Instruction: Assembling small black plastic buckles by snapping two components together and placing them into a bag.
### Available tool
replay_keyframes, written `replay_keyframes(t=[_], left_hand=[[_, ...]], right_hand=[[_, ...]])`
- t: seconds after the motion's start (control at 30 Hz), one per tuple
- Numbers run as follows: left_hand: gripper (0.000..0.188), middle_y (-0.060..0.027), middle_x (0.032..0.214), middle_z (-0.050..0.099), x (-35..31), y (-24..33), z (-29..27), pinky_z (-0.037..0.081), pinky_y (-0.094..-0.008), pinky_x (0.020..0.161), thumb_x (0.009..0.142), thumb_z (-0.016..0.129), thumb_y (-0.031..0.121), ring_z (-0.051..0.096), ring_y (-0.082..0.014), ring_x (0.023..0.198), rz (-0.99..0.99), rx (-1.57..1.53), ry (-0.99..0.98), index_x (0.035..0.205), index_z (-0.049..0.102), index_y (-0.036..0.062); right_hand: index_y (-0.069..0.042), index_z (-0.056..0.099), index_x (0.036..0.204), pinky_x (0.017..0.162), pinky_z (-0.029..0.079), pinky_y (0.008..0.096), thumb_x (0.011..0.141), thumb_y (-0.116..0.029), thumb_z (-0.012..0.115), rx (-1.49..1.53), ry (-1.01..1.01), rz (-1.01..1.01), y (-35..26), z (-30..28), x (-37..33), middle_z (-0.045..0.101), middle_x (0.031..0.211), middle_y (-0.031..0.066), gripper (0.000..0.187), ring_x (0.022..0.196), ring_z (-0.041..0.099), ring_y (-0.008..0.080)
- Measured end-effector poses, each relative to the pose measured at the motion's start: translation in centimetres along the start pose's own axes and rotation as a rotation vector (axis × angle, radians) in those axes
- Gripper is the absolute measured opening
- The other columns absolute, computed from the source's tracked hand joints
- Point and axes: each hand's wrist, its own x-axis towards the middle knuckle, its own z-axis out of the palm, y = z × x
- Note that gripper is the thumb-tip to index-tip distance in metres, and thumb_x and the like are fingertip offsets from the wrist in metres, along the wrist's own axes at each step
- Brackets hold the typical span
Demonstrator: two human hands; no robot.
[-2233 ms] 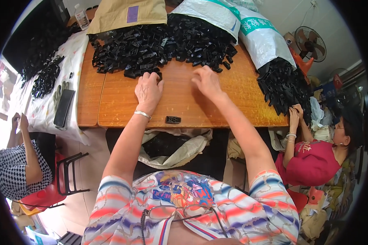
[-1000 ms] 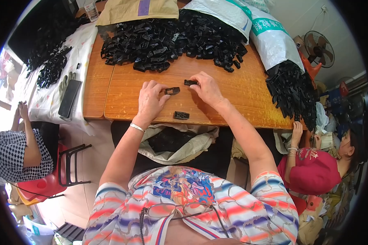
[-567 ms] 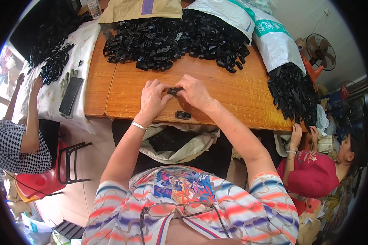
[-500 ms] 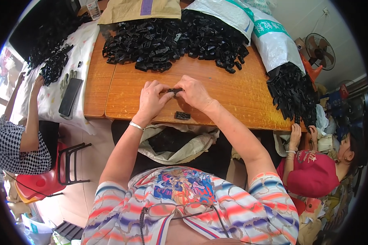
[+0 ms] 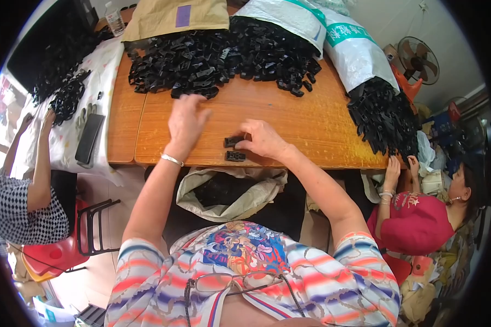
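Observation:
My right hand (image 5: 264, 138) pinches a small black plastic part (image 5: 232, 141) low over the wooden table (image 5: 289, 120), close to its near edge. Just below it lies a second black plastic part (image 5: 235, 156), flat on the wood. My left hand (image 5: 187, 121), slightly blurred, is held out at the near edge of a large heap of black plastic parts (image 5: 180, 62). Its thumb stands apart from the fingers, and nothing shows in it.
A brown sack (image 5: 158, 22) and white sacks (image 5: 360, 57) lie behind the heaps. An open sack (image 5: 223, 210) with dark contents hangs below the table edge. People work at either side, with hands at other black heaps (image 5: 379, 117). A fan (image 5: 417, 60) stands far right.
My left hand has let go of the black part and moved up and left to the heap. The right hand has brought the part down beside the one on the table.

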Motion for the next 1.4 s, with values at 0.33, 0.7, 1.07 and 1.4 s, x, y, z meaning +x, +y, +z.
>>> replay_keyframes(t=[0.33, 0.7, 1.07, 1.4], left_hand=[[0.031, -0.0088, 0.099, 0.058, 3.3, -2.2, 1.2, 0.050, -0.0378, 0.080, 0.075, 0.076, 0.011, 0.056, -0.0285, 0.097, 0.141, 0.250, 0.054, 0.102, 0.064, 0.0069], [0.040, -0.0180, 0.092, 0.066, -1.2, 2.8, 1.6, 0.052, -0.0446, 0.071, 0.082, 0.073, 0.022, 0.065, -0.0367, 0.085, -0.016, 0.021, -0.206, 0.112, 0.054, 0.0032], [0.028, -0.0130, 0.098, 0.057, -0.2, 2.7, 0.6, 0.050, -0.0426, 0.078, 0.083, 0.060, 0.001, 0.057, -0.0323, 0.096, 0.226, 0.122, -0.263, 0.109, 0.060, 0.0092], [0.027, -0.0106, 0.098, 0.057, -1.3, 1.4, 0.3, 0.049, -0.0388, 0.083, 0.072, 0.076, 0.012, 0.055, -0.0302, 0.099, 0.096, -0.020, -0.295, 0.097, 0.066, 0.0072]], right_hand=[[-0.006, 0.069, 0.105, 0.083, 0.052, 0.0391, 0.080, -0.014, 0.074, -0.382, 0.538, 0.444, 10.8, -7.0, 0.9, 0.064, 0.105, 0.0128, 0.027, 0.096, 0.065, 0.0311], [-0.005, 0.066, 0.097, 0.084, 0.051, 0.0426, 0.076, -0.017, 0.080, -0.355, 0.423, 0.657, 11.8, -7.6, 1.6, 0.063, 0.107, 0.0143, 0.028, 0.099, 0.063, 0.0328], [-0.004, 0.062, 0.083, 0.076, 0.052, 0.0373, 0.063, -0.021, 0.089, -0.159, 0.207, 0.516, 6.6, -4.2, 1.4, 0.067, 0.087, 0.0147, 0.038, 0.086, 0.065, 0.0299], [0.001, 0.061, 0.091, 0.070, 0.051, 0.0356, 0.075, -0.009, 0.077, 0.261, 0.199, 0.242, 2.0, -0.9, 2.2, 0.066, 0.084, 0.0137, 0.024, 0.077, 0.064, 0.0241]])
